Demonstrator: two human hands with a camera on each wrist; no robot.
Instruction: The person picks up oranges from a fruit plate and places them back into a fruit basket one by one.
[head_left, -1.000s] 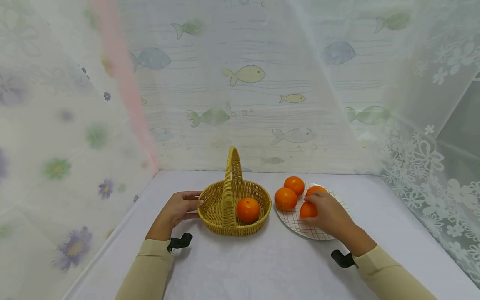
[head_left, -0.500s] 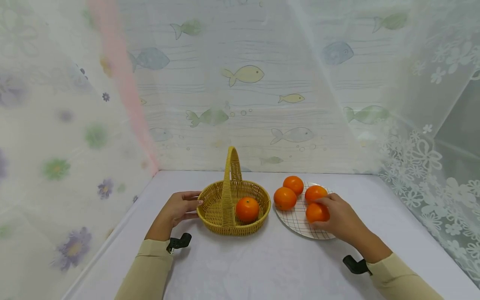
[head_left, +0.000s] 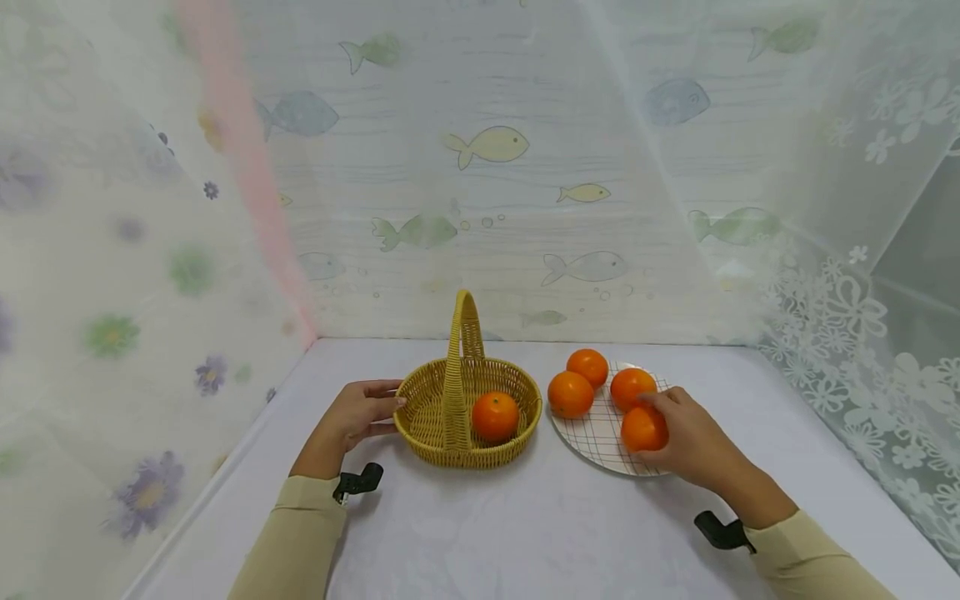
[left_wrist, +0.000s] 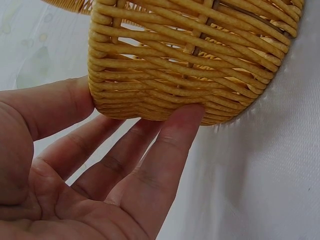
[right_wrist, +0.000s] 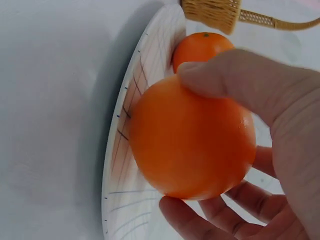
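At the left end of the yellow wicker basket [head_left: 423, 458], my left hand [head_left: 362, 414] holds the rim. In the left wrist view the thumb reaches the rim while the fingers [left_wrist: 150, 175] lie against the woven outer wall [left_wrist: 165, 75]. One orange [head_left: 495, 418] sits inside the basket, right of the upright handle. My right hand [head_left: 693, 442] grips another orange [head_left: 642, 429] over the near right part of the checked plate [head_left: 600, 450]. The thumb is on one side of this orange [right_wrist: 192, 140], the fingers on the other. An orange [head_left: 632, 389] lies just behind it on the plate.
Two more oranges [head_left: 570, 394] are at the plate's left side, one behind the other. A white cloth covers the table [head_left: 517, 533]. Behind it hangs a curtain [head_left: 495, 192] printed with fish, with a flowered curtain [head_left: 150, 375] along the left.
My right hand has shifted right and slightly nearer with the orange in its grip, uncovering more of the orange behind. The left hand and basket have stayed in place.
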